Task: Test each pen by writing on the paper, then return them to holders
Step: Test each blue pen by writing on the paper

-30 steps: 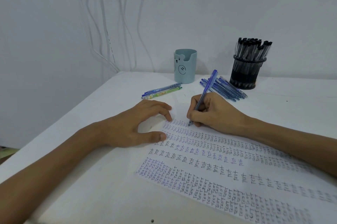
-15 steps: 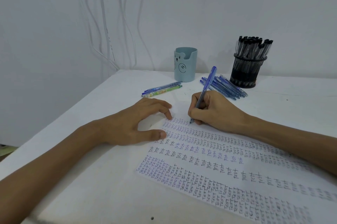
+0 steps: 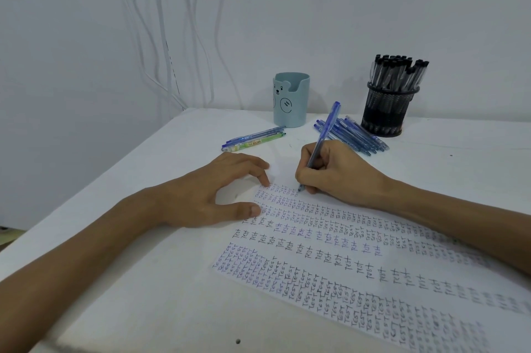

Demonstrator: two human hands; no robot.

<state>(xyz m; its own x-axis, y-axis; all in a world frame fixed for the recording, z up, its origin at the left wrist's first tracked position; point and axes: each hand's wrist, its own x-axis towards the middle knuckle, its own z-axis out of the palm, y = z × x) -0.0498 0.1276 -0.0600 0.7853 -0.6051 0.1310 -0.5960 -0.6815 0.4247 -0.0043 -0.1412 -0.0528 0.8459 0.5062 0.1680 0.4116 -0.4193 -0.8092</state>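
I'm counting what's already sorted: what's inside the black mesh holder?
The black mesh holder stands packed with black-capped pens, caps up. Their lower ends show only dimly through the mesh; the bottom is hidden.

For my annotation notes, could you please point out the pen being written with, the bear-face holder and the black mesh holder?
Writing pen [image 3: 326, 130]: head view, upper blue barrel.
Bear-face holder [image 3: 296, 104]: head view, front wall.
Black mesh holder [image 3: 386, 112]: head view, mesh side wall.

White cables [image 3: 169, 59], grey wall [image 3: 373, 7], white table [image 3: 129, 309]
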